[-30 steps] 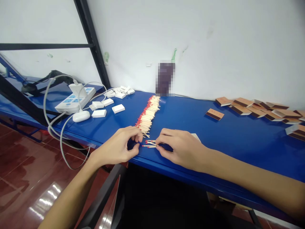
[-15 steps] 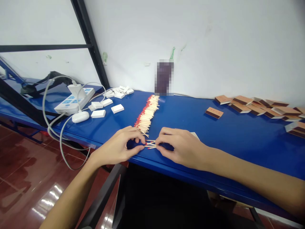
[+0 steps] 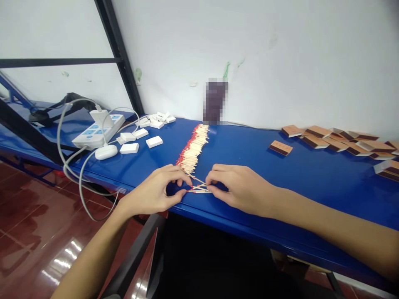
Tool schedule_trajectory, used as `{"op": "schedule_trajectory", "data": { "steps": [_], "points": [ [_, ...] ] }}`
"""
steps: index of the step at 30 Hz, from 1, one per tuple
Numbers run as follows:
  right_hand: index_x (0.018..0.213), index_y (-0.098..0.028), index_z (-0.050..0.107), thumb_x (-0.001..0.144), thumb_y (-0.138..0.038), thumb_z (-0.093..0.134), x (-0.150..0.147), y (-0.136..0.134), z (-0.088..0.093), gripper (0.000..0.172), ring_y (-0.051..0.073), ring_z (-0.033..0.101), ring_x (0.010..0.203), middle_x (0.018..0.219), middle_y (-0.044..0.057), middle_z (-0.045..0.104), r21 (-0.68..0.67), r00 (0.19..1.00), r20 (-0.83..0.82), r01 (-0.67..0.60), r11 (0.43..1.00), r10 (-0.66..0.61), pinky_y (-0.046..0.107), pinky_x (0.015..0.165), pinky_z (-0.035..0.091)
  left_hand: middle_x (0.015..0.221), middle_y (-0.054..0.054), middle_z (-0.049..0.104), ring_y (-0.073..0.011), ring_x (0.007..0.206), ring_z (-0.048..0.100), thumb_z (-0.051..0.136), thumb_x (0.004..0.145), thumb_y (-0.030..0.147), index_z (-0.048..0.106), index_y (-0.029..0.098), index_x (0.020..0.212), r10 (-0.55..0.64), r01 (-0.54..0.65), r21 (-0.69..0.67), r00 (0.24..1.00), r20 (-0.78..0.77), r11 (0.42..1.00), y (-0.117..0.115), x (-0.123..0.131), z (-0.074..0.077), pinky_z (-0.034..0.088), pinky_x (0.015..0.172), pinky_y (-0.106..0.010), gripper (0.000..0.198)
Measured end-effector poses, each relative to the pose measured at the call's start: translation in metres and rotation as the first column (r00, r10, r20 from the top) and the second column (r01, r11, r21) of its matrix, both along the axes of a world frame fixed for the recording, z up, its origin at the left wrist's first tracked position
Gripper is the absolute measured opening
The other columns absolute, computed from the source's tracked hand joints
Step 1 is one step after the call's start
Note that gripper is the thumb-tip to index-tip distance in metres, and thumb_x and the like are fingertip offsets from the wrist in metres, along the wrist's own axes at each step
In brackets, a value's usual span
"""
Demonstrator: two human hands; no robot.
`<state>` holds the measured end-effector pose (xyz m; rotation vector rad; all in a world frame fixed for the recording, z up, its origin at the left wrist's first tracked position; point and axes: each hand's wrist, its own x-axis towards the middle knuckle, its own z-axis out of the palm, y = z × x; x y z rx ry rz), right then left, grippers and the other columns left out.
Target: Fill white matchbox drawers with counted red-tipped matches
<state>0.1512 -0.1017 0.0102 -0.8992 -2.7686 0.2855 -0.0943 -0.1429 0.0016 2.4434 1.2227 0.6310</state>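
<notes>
Several loose matches (image 3: 201, 189) with red heads lie crossed on the blue table (image 3: 243, 151) near its front edge. My left hand (image 3: 163, 189) is at their red-headed ends, thumb and index fingertip on either side with a small gap; its other fingers are curled under. At the plain ends, my right hand (image 3: 240, 187) pinches the sticks between thumb and fingers. One match slants from the pile to the right fingertips. Just beyond the hands, a long pile of matches (image 3: 195, 147) runs back to the wall, red heads to the left.
White matchbox trays (image 3: 154, 142) lie at the back left, beside a power strip (image 3: 99, 131) with looping white cables and a white charging case (image 3: 106, 152). Orange-brown matchbox sleeves (image 3: 316, 141) are heaped at the right, one sleeve (image 3: 280, 148) apart from them.
My right hand has shifted slightly right and up, showing more of the matchsticks. The gap between my left thumb and index fingertip has widened a little. A slanting match now shows between the hands.
</notes>
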Motion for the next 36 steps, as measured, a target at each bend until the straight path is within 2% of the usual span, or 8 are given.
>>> {"op": "schedule_trajectory", "data": {
  "steps": [8,13,16,22,29,36],
  "points": [
    [0.092,-0.020,0.062,0.093,-0.022,0.051,-0.004,0.003,0.001,0.011,0.014,0.055,0.074,0.089,0.001,0.063,0.007,1.000,-0.002,-0.007,1.000,0.007,0.028,0.063,0.035,0.085,0.003,0.058,-0.0132,0.083,0.053,0.058,0.084,0.015,0.064,0.023,0.097,-0.004,0.004,-0.001,1.000,-0.001,1.000,0.001,0.000,-0.001,0.041,0.079,-0.027,0.017],
    [0.099,-0.020,0.064,0.095,-0.026,0.050,-0.007,0.006,0.002,0.016,0.015,0.055,0.075,0.091,0.003,0.063,-0.001,0.999,0.038,-0.015,1.000,0.015,0.029,0.064,0.035,0.082,0.004,0.055,-0.0113,0.077,0.050,0.060,0.082,0.013,0.054,0.020,0.084,0.027,-0.027,-0.001,1.000,0.011,1.000,0.000,0.000,0.000,0.039,0.073,-0.025,0.009],
    [0.095,-0.021,0.065,0.094,-0.027,0.051,-0.010,0.009,0.003,0.015,0.015,0.055,0.074,0.089,0.002,0.064,-0.025,0.999,0.044,-0.004,1.000,0.005,0.028,0.063,0.034,0.079,0.005,0.053,-0.0105,0.072,0.046,0.060,0.082,0.016,0.047,0.020,0.080,0.056,-0.056,0.005,0.998,0.009,0.998,-0.001,0.000,0.000,0.037,0.069,-0.025,0.013],
    [0.086,-0.021,0.064,0.091,-0.024,0.054,-0.010,0.013,0.004,0.012,0.014,0.054,0.073,0.085,0.000,0.065,-0.073,1.000,0.009,-0.022,0.997,0.022,0.028,0.062,0.034,0.079,0.004,0.054,-0.0109,0.072,0.047,0.059,0.083,0.016,0.049,0.019,0.080,0.050,-0.050,0.000,0.999,0.005,0.999,-0.001,0.001,0.001,0.038,0.069,-0.025,0.011],
    [0.084,-0.019,0.059,0.092,-0.022,0.051,-0.009,0.010,0.006,0.012,0.014,0.053,0.071,0.085,0.001,0.064,-0.060,0.999,0.037,-0.030,0.998,0.032,0.028,0.062,0.033,0.083,0.003,0.057,-0.0121,0.077,0.052,0.059,0.083,0.017,0.055,0.020,0.086,0.032,-0.032,-0.011,0.999,0.034,0.999,-0.001,0.000,0.000,0.041,0.073,-0.026,0.006],
    [0.087,-0.020,0.059,0.094,-0.023,0.049,-0.008,0.008,0.010,0.012,0.015,0.055,0.075,0.089,0.001,0.064,-0.080,0.995,0.092,-0.031,0.996,0.038,0.029,0.064,0.035,0.086,0.002,0.059,-0.0131,0.080,0.055,0.058,0.087,0.020,0.062,0.023,0.108,0.024,-0.024,0.007,1.000,0.014,1.000,0.000,0.000,-0.002,0.044,0.078,-0.027,0.022]
  ]
}}
